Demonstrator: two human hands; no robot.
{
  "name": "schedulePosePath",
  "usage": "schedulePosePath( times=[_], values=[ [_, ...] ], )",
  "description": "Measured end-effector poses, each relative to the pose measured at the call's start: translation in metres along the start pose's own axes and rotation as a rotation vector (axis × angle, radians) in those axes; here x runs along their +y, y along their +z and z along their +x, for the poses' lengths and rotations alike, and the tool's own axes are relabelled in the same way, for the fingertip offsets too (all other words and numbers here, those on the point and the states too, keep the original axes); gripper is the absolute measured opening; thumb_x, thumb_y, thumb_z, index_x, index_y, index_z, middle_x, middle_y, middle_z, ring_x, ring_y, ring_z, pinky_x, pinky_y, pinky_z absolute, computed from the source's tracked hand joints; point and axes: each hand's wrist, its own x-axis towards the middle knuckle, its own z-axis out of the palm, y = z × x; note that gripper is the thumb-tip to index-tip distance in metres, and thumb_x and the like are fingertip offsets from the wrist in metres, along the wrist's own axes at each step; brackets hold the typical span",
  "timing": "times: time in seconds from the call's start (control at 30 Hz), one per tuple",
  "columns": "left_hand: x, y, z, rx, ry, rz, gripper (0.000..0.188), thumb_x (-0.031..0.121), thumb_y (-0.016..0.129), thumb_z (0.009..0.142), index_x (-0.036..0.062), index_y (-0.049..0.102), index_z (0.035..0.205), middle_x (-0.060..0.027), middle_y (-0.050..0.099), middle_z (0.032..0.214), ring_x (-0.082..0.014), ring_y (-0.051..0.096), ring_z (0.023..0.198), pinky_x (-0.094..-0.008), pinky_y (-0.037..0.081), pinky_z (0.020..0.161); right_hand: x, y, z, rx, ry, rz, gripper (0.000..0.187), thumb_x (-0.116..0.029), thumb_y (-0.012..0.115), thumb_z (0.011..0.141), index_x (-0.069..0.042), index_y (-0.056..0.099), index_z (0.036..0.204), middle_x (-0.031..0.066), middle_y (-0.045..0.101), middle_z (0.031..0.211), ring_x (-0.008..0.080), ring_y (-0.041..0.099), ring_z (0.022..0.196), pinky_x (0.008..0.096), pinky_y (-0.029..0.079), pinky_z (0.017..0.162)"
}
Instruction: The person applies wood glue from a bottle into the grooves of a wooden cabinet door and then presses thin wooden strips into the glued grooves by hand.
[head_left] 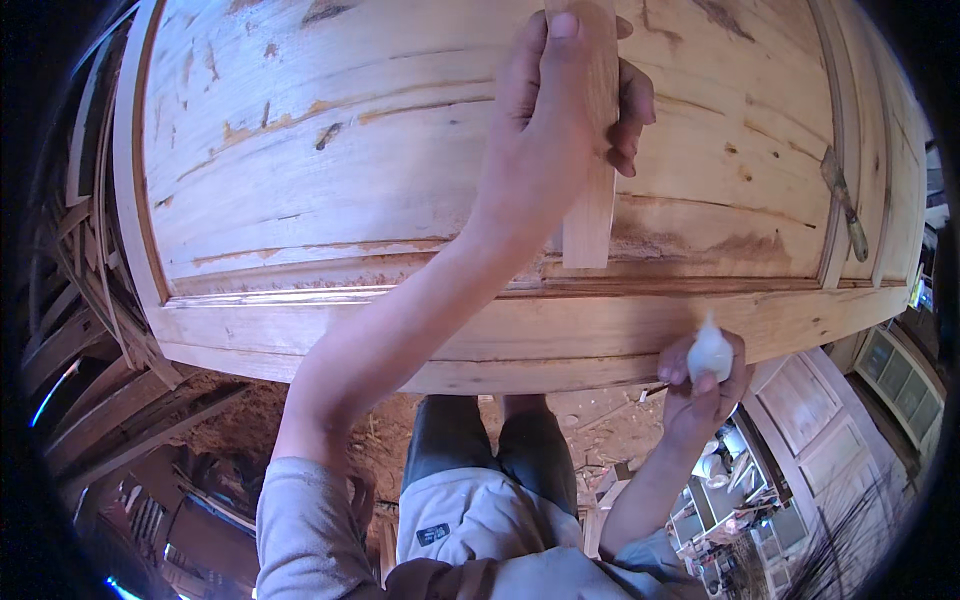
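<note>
My left hand (570,95) is wrapped round a flat wooden strip (588,225), thumb on top and fingers curled at its right edge. The strip stands lengthwise away from me over a large wooden panel (300,190) set in a frame, its near end close to the front rail (520,335). Beside the front rail, on the right, my right hand (705,385) grips a small white squeeze bottle (710,355) with a pointed nozzle facing up. The bottle's lower part is hidden in the hand.
A putty knife (845,205) lies on the panel frame at the right. Stacked wood offcuts (100,260) fill the left side. A panelled door (815,410) leans at the right, near a glazed frame (900,370). Shavings cover the dirt floor (610,420) below the front rail.
</note>
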Motion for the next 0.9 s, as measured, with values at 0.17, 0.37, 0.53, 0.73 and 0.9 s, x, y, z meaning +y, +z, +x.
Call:
schedulePosePath(
  times=[0.17, 0.37, 0.53, 0.73, 0.9],
  values=[
    [-0.006, -0.006, 0.005, 0.022, 0.058, -0.039, 0.055, 0.051, 0.026, 0.1, 0.0005, 0.046, 0.111, -0.0082, 0.057, 0.073, -0.0115, 0.049, 0.055, -0.026, 0.045, 0.051, -0.007, -0.009, -0.01, -0.218, 0.07, -0.483, 0.034, -0.026, 0.069, 0.081, -0.001, 0.056, 0.101, 0.007, 0.063, 0.078, 0.0149, 0.062, 0.066, 0.0279, 0.049, 0.062],
    [-0.014, -0.01, 0.005, -0.104, 0.012, -0.09, 0.06, 0.053, 0.023, 0.1, -0.0005, 0.049, 0.107, -0.0085, 0.056, 0.071, -0.0125, 0.049, 0.058, -0.0262, 0.045, 0.053, -0.021, 0.016, 0.011, -0.369, -0.006, -0.619, 0.026, -0.02, 0.068, 0.081, -0.002, 0.059, 0.097, 0.0086, 0.065, 0.081, 0.0155, 0.064, 0.071, 0.027, 0.048, 0.062],
    [-0.018, -0.009, 0.005, -0.152, 0.001, -0.085, 0.06, 0.053, 0.022, 0.1, -0.0004, 0.05, 0.108, -0.0095, 0.056, 0.074, -0.0127, 0.049, 0.061, -0.0261, 0.044, 0.056, -0.026, 0.017, 0.016, -0.291, 0.099, -0.5, 0.023, -0.018, 0.068, 0.08, -0.002, 0.06, 0.096, 0.0094, 0.063, 0.082, 0.0167, 0.062, 0.07, 0.0278, 0.048, 0.061],
    [-0.013, -0.012, 0.004, -0.189, -0.026, -0.114, 0.058, 0.051, 0.023, 0.101, -0.0006, 0.049, 0.108, -0.0086, 0.055, 0.075, -0.0128, 0.048, 0.063, -0.0263, 0.044, 0.058, -0.022, 0.033, 0.023, -0.285, -0.045, -0.653, 0.023, -0.018, 0.068, 0.078, -0.003, 0.059, 0.093, 0.0112, 0.061, 0.079, 0.0219, 0.059, 0.066, 0.0305, 0.048, 0.06],
    [-0.015, -0.012, 0.005, -0.203, -0.027, -0.177, 0.053, 0.048, 0.027, 0.101, 0.0002, 0.049, 0.108, -0.0084, 0.055, 0.075, -0.012, 0.049, 0.062, -0.0251, 0.043, 0.056, -0.024, 0.04, 0.023, -0.283, -0.099, -0.768, 0.021, -0.018, 0.066, 0.078, -0.003, 0.057, 0.09, 0.0108, 0.061, 0.078, 0.0251, 0.06, 0.064, 0.0337, 0.049, 0.059]
  ],
)
